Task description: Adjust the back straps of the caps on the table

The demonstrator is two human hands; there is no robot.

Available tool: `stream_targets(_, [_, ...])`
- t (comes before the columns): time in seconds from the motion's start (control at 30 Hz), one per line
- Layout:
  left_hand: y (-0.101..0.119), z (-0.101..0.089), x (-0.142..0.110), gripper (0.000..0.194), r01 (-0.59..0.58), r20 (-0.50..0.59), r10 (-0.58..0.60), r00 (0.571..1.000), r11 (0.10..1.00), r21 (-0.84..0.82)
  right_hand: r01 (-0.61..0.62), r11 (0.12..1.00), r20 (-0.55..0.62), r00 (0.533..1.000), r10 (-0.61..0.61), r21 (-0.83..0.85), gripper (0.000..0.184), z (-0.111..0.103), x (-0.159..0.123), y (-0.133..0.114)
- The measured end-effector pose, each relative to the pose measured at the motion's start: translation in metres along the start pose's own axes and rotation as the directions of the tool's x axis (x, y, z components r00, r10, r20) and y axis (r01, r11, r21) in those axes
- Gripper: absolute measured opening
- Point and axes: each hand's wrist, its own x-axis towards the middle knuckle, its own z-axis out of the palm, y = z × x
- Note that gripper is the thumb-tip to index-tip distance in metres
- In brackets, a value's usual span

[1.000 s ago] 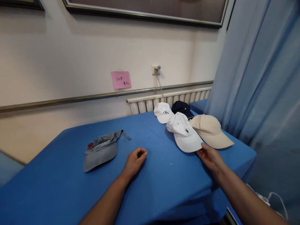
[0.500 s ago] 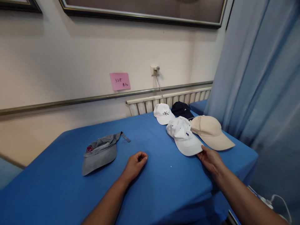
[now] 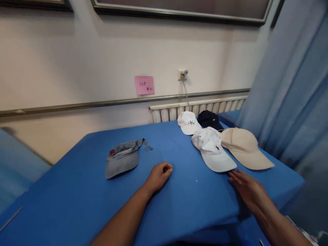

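My left hand [image 3: 159,176] rests curled on the blue cloth, fingers closed with nothing visible in them. To its left lies a grey baseball cap [image 3: 122,159], its back strap stretched to the right. My right hand [image 3: 244,186] has its fingers stretched out, close by the brim of a white baseball cap [image 3: 214,152] with a small navy emblem. Beside that cap, on the right, is a beige baseball cap [image 3: 244,145]. Behind them sit a smaller white cap [image 3: 189,122] with dark letters and a navy cap [image 3: 208,119], partly hidden.
Blue cloth covers the table [image 3: 179,212]. Along the wall run a metal rail [image 3: 107,102] and a radiator [image 3: 166,112], below a pink note [image 3: 145,85] and a socket with a plug [image 3: 182,74]. A blue curtain [image 3: 287,85] hangs at the right.
My right hand has let go of the white cap's brim and drawn back a little, its fingers straightened. The whole view has shifted; the caps stay in place.
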Motion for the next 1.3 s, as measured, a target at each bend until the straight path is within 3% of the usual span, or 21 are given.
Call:
stream_targets(0.1, [0.000, 0.000, -0.003, 0.018, -0.021, -0.016, 0.021, 1.000, 0.999, 0.045, 0.078, 0.982, -0.114, 0.989, -0.099, -0.172, 0.032, 0.000, -0.027, 0.012])
stream_targets(0.2, [-0.003, -0.008, -0.003, 0.019, -0.034, -0.106, 0.049, 0.993, 0.989, 0.143, 0.157, 0.937, 0.098, 0.986, -0.133, -0.311, 0.047, 0.020, -0.054, 0.018])
stream_targets(0.27, [-0.007, -0.021, -0.002, 0.021, -0.012, -0.218, 0.059, 0.974, 0.977, 0.211, 0.210, 0.921, 0.238, 0.962, -0.135, -0.327, 0.047, 0.048, -0.066, 0.017])
stream_targets(0.33, [-0.013, -0.040, -0.001, 0.025, 0.041, -0.367, 0.069, 0.928, 0.958, 0.283, 0.261, 0.915, 0.382, 0.915, -0.133, -0.307, 0.040, 0.084, -0.071, 0.019])
stream_targets(0.43, [-0.025, -0.073, -0.002, 0.032, 0.202, -0.594, 0.091, 0.799, 0.891, 0.408, 0.362, 0.900, 0.546, 0.818, -0.182, -0.241, 0.027, 0.143, -0.061, 0.032])
stream_targets(0.5, [-0.035, -0.092, -0.004, 0.039, 0.348, -0.669, 0.062, 0.741, 0.816, 0.461, 0.383, 0.892, 0.627, 0.763, -0.159, -0.239, 0.025, 0.175, -0.046, 0.051])
stream_targets(0.57, [-0.043, -0.104, -0.008, 0.050, 0.497, -0.690, -0.045, 0.723, 0.728, 0.473, 0.376, 0.868, 0.654, 0.752, -0.081, -0.324, 0.024, 0.194, -0.028, 0.071])
stream_targets(0.63, [-0.049, -0.108, -0.011, 0.065, 0.573, -0.656, -0.142, 0.741, 0.642, 0.509, 0.373, 0.834, 0.684, 0.730, 0.008, -0.407, 0.015, 0.202, -0.013, 0.088])
stream_targets(0.73, [-0.052, -0.104, -0.012, 0.081, 0.562, -0.581, -0.172, 0.795, 0.567, 0.602, 0.377, 0.837, 0.750, 0.659, 0.058, -0.396, 0.012, 0.197, 0.000, 0.099])
stream_targets(0.83, [-0.050, -0.101, -0.007, 0.076, 0.563, -0.554, -0.192, 0.810, 0.518, 0.644, 0.351, 0.857, 0.790, 0.606, 0.099, -0.376, 0.012, 0.190, 0.002, 0.097])
stream_targets(0.93, [-0.049, -0.103, -0.001, 0.066, 0.576, -0.548, -0.215, 0.808, 0.485, 0.659, 0.339, 0.862, 0.803, 0.583, 0.123, -0.378, 0.011, 0.188, 0.000, 0.093])
stream_targets(1.07, [-0.051, -0.106, 0.001, 0.054, 0.562, -0.553, -0.190, 0.811, 0.517, 0.646, 0.302, 0.879, 0.793, 0.595, 0.130, -0.370, 0.013, 0.191, -0.002, 0.089])
stream_targets(1.2, [-0.046, -0.101, 0.000, 0.028, 0.412, -0.482, -0.078, 0.873, 0.646, 0.642, 0.248, 0.891, 0.749, 0.648, 0.139, -0.380, 0.017, 0.193, -0.002, 0.086])
stream_targets(1.3, [-0.039, -0.092, 0.001, 0.024, 0.280, -0.393, -0.009, 0.920, 0.716, 0.640, 0.235, 0.895, 0.724, 0.678, 0.129, -0.380, 0.020, 0.194, -0.002, 0.086])
